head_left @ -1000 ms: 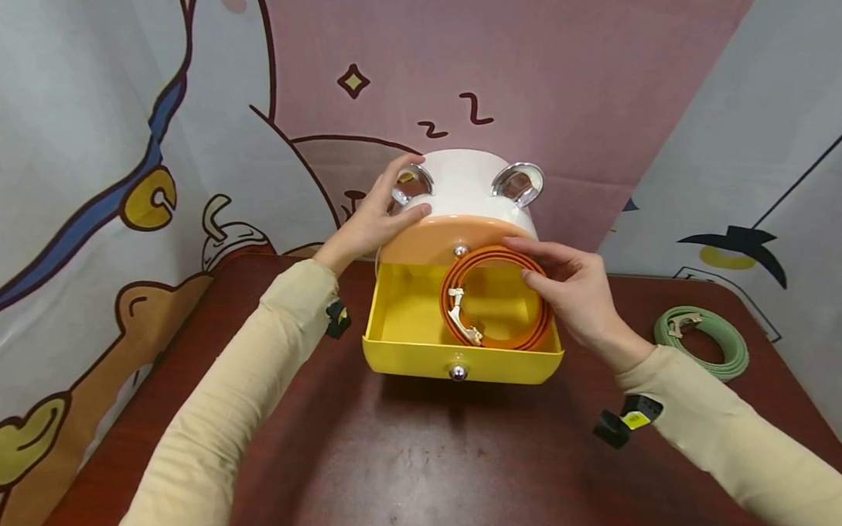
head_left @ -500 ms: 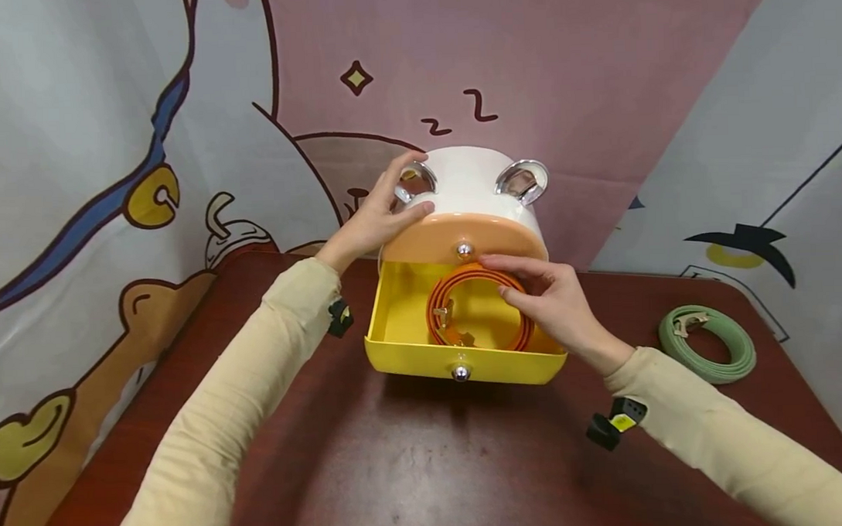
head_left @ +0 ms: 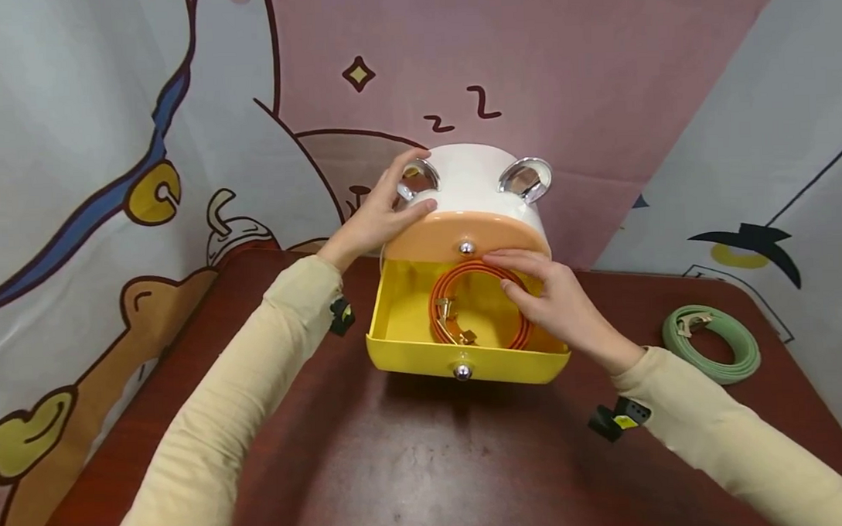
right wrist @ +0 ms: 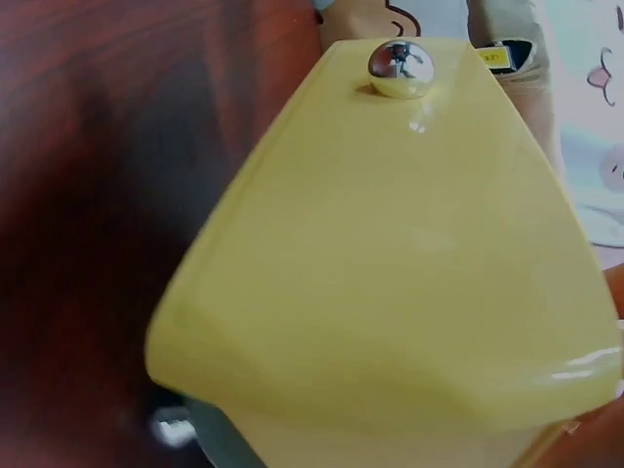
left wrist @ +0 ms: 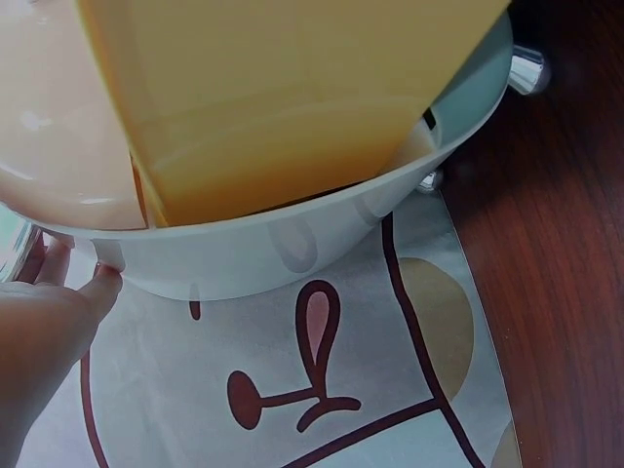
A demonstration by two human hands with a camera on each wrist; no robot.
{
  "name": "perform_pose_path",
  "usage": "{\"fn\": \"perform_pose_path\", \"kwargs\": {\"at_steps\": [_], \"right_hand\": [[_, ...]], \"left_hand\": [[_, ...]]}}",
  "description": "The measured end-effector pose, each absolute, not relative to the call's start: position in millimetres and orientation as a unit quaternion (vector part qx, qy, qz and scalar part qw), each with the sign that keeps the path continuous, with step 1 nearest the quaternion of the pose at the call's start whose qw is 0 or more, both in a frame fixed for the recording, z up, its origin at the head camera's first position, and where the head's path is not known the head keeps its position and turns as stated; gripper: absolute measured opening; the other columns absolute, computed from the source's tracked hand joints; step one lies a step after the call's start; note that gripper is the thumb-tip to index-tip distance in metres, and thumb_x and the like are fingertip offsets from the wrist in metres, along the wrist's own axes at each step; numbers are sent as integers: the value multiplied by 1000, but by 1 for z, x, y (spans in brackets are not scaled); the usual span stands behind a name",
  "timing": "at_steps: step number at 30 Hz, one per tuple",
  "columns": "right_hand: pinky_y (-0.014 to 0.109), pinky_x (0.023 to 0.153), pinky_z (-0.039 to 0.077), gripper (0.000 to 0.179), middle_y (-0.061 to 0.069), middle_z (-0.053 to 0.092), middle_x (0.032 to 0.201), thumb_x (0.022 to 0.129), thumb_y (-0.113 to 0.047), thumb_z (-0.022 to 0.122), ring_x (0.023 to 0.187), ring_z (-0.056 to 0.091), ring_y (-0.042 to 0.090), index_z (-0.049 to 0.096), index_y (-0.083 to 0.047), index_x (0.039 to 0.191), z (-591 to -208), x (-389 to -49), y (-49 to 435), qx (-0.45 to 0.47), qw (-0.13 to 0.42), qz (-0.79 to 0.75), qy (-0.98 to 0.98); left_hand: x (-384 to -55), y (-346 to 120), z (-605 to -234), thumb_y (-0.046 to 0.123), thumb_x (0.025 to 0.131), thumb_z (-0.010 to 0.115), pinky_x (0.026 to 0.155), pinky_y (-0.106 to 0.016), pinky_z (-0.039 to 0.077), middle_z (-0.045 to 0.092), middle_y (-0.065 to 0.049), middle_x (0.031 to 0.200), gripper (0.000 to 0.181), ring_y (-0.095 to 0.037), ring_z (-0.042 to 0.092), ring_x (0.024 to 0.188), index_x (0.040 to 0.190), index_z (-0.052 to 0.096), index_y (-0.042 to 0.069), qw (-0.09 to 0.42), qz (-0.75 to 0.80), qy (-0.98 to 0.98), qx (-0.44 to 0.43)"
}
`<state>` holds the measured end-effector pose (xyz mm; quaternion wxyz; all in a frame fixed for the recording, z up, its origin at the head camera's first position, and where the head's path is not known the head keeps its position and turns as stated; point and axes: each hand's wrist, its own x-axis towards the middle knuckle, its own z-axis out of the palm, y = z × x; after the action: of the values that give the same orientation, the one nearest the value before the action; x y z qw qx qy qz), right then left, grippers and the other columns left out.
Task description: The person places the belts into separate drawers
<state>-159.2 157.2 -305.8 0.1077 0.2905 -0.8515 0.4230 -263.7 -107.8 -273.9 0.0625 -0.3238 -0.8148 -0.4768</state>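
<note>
A coiled orange belt [head_left: 439, 289] with a metal buckle is inside the pulled-out yellow drawer [head_left: 410, 356] of a small animal-shaped drawer box [head_left: 476, 164]. My right hand [head_left: 561, 301] holds the coil's upper right edge, the rim passing between thumb and fingers. On the box's left side, my left hand [head_left: 371, 226] grips around the silver ear [head_left: 418, 179], its thumb against the white shell. The left wrist view shows that hand [left wrist: 49, 322] touching the box's edge. Only the yellow drawer [right wrist: 390, 244] and its knob fill the right wrist view, hiding the belt.
A green belt [head_left: 737, 349], also coiled, lies on the dark red-brown table [head_left: 414, 464] to the right. A closed peach drawer [head_left: 434, 235] sits above the yellow one. Behind the table hangs a printed cloth [head_left: 560, 72].
My right hand has moved left and slightly down, lowering the orange belt deeper into the yellow drawer. The belt's buckle has shifted and tilted. My left hand stays on the box.
</note>
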Motion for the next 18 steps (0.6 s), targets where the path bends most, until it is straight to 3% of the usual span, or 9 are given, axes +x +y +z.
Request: {"fn": "perform_pose_path", "kwargs": {"at_steps": [3,5,12,18], "right_hand": [[36,77,42,39,12,57,110,85,6,63,97,51,25,66,-3,123,-304,-160,158,309,137,371,-865],[38,70,40,41,13,53,106,84,7,63,89,49,25,65,-2,125,-304,-161,160,307,123,354,-875],[45,85,50,43,19,60,118,87,4,65,99,64,31,59,3,129,-311,-164,168,301,82,350,-883],[40,83,51,32,14,66,112,86,6,65,97,66,24,65,1,118,-315,-163,174,311,83,383,-866]], "left_hand": [[-263,-109,-272,22,95,63,82,-36,38,33,-6,141,65,-20,39,98,149,26,23,64,-474,-817,-323],[-263,-109,-272,22,95,63,84,-36,38,33,-6,141,65,-20,40,101,149,26,23,64,-473,-818,-322],[-256,-108,-267,14,96,61,90,-43,36,30,-12,145,65,-29,37,114,149,24,15,53,-485,-811,-323],[-234,-104,-251,10,96,59,91,-42,36,30,-17,142,63,-33,36,113,148,24,9,41,-488,-813,-316]]}}
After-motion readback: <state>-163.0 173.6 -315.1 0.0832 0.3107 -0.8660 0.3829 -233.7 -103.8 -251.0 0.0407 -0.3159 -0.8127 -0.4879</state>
